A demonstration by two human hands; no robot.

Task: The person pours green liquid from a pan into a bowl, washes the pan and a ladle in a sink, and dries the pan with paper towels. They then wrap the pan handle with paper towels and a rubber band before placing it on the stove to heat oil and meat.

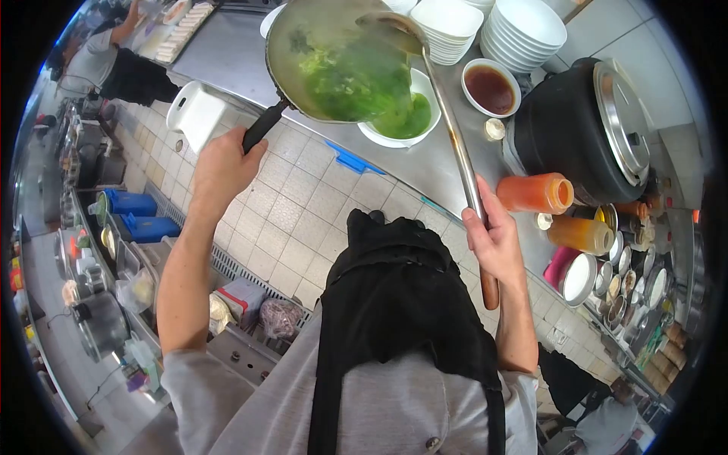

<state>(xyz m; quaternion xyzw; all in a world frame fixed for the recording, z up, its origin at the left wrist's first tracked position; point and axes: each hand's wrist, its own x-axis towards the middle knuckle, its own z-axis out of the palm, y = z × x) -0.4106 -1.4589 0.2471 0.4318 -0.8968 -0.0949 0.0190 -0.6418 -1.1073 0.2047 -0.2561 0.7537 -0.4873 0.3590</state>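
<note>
My left hand [226, 168] grips the black handle of a wok [282, 57], which is tilted over a white bowl [431, 98] on the steel counter. Green leafy vegetables in broth [349, 83] fill the wok's lower side, and some green food lies in the bowl below its rim. In my right hand [494, 231] is the long shaft of a ladle [453, 125], its wooden end pointing down toward me. The ladle's head rests at the wok's far right edge, partly hidden by steam and glare.
Stacked white bowls [531, 34] and a bowl of brown sauce [490, 87] stand behind. To the right are a black lidded soup warmer [580, 125], an orange sauce bottle [535, 193] and a yellow one [580, 233]. Other people work at far left [91, 64] and lower right [607, 425].
</note>
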